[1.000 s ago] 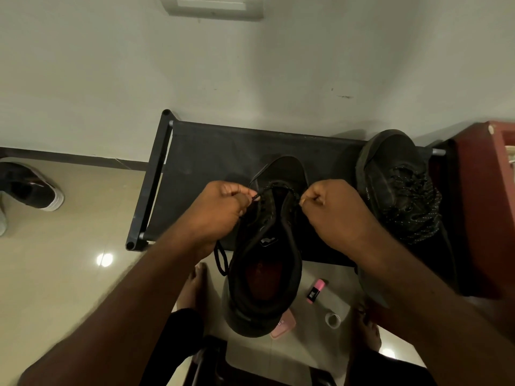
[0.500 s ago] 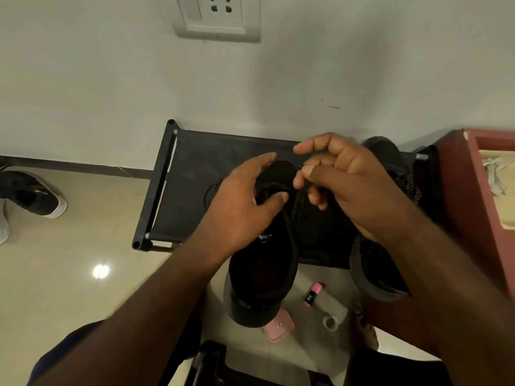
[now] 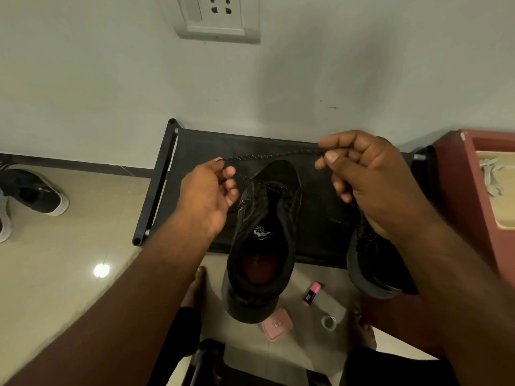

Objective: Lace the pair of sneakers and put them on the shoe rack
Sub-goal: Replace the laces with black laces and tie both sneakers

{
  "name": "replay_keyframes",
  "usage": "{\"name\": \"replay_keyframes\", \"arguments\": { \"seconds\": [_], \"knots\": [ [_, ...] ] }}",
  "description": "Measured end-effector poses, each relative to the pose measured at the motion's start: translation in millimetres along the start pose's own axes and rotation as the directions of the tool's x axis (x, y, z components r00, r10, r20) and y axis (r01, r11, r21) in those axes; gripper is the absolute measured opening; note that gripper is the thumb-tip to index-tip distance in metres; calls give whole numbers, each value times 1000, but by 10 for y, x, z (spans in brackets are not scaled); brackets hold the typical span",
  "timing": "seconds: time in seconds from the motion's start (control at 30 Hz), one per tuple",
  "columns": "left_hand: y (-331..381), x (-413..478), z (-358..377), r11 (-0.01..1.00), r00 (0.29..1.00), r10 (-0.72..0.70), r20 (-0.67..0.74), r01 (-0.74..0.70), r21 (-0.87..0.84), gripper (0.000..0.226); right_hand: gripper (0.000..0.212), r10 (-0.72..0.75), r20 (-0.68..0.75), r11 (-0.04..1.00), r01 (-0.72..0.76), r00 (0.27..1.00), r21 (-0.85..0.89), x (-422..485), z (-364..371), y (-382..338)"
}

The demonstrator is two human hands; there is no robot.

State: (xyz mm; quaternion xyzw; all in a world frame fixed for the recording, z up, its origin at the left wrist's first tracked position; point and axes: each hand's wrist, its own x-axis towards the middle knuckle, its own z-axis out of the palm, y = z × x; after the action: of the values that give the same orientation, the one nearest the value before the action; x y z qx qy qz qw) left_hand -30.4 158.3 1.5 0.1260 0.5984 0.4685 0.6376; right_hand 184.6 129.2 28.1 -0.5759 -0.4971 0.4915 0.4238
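Note:
A black sneaker (image 3: 262,246) lies with its toe on the black shoe rack (image 3: 200,151) and its heel hanging over the front edge. Its speckled black lace (image 3: 267,156) stretches taut between my hands above the toe. My left hand (image 3: 207,196) pinches the lace's left end; my right hand (image 3: 362,176) pinches the right end. The second black sneaker (image 3: 373,263), laced, sits on the rack's right side, mostly hidden under my right forearm.
A wall with a socket plate (image 3: 217,18) stands behind the rack. A red cabinet (image 3: 473,190) is at the right. On the floor lie a pink highlighter (image 3: 312,293), a pink box (image 3: 277,324), a tape roll (image 3: 328,322), and other shoes (image 3: 33,193) at left. My bare feet are below.
My hands rose from the sneaker's eyelets and drew apart, pulling the lace out into a taut line above the toe. The view has tilted up slightly.

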Motion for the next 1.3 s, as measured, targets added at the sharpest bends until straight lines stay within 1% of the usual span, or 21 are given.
{"name": "replay_keyframes", "arguments": {
  "seconds": [0.07,0.13,0.2,0.27,0.37,0.47,0.53,0.6,0.63,0.7,0.73,0.8,0.83,0.9,0.97,1.03,1.13,1.17,1.2,1.27,1.3],
  "knots": [
    [15,-102,53,995,990,55,131,-66,80,11,12,3,35,1000,-3,999,-12,7,63,3],
    [-15,-193,119,989,940,39,338,-85,124,11,7,24,117,994,-11,993,-106,1,184,30],
    [-77,-245,169,986,890,22,455,-94,136,16,8,20,180,986,10,983,-165,-1,309,71],
    [-118,-212,159,976,911,54,408,-136,173,18,12,17,192,982,19,981,-187,19,365,95],
    [-39,-47,27,976,977,138,163,-163,145,18,13,69,169,955,-15,983,-297,53,283,120],
    [122,141,-164,974,971,225,-86,-225,6,18,24,114,127,896,-47,985,-442,66,139,196],
    [178,194,-235,968,957,242,-161,-250,-32,22,26,110,48,905,-79,993,-417,84,110,233],
    [152,163,-218,970,964,242,-108,-236,64,35,16,99,-55,947,-111,994,-302,102,137,226],
    [99,128,-186,956,969,242,-44,-231,182,46,9,99,-89,968,-117,991,-223,103,172,207],
    [-22,9,-100,857,962,259,85,-270,438,62,11,97,-113,989,-108,989,-97,84,287,160],
    [-88,-43,-62,783,945,296,139,-323,532,59,14,92,-117,993,-100,989,-60,71,346,150],
    [-158,-125,-17,642,902,370,222,-420,642,36,12,82,-113,997,-83,990,-2,57,451,137],
    [-164,-146,-9,629,900,360,247,-429,648,31,8,76,-101,997,-75,992,19,64,482,140],
    [-157,-159,-6,745,935,221,278,-345,571,33,14,51,-37,999,-51,998,1,84,511,149],
    [-139,-148,-14,862,936,88,340,-243,444,28,24,26,78,997,-21,997,-68,88,534,151],
    [-143,-108,-35,899,930,98,355,-236,370,21,26,33,153,992,-14,988,-127,80,583,150],
    [-145,-49,-68,906,945,131,299,-237,351,14,18,82,121,983,-60,989,-172,93,653,196],
    [-147,-28,-86,878,943,164,288,-273,394,12,16,91,105,976,-68,990,-209,111,674,224],
    [-154,-7,-107,817,935,216,282,-331,473,12,15,94,92,962,-67,991,-264,128,690,252],
    [-180,30,-164,627,905,308,294,-425,652,14,14,104,65,932,-74,992,-354,163,719,310],
    [-195,41,-190,536,898,310,313,-437,722,13,14,117,43,927,-93,992,-364,183,730,334]
  ]
}}
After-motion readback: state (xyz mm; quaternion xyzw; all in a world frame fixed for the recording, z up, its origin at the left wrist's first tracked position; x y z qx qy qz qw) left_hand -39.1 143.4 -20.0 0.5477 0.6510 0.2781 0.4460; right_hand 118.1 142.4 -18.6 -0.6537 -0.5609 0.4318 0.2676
